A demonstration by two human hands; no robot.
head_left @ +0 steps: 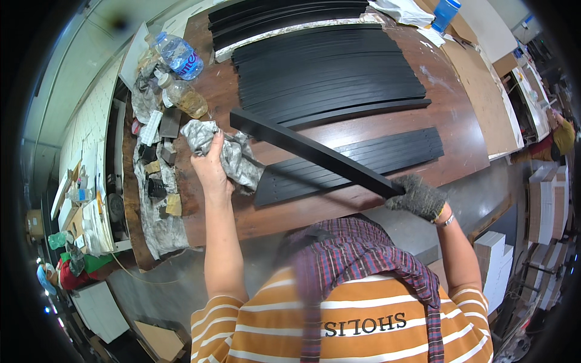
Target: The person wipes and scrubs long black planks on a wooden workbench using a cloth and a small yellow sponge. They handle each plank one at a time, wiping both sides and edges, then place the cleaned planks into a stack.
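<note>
My bare left hand (pixel 213 166) is closed on a crumpled grey-and-white rag (pixel 237 160), above the left part of the brown table. In my right hand (pixel 419 198), which wears a dark knitted glove, I grip one end of a long black bar (pixel 315 151). The bar slants up and leftward, its far end close to the rag. Beneath it on the table lie several black slats (pixel 357 160) side by side. Farther back is a wide row of black slats (pixel 327 69), with one more bar along its near edge.
A clear water bottle (pixel 180 55) and a bottle of yellowish liquid (pixel 183 95) lie tilted at the left. Small blocks and sponges (pixel 173 204) rest on a stained cloth (pixel 158 233). A blue container (pixel 445 15) stands at the back right. Other people (pixel 560 136) are at both sides.
</note>
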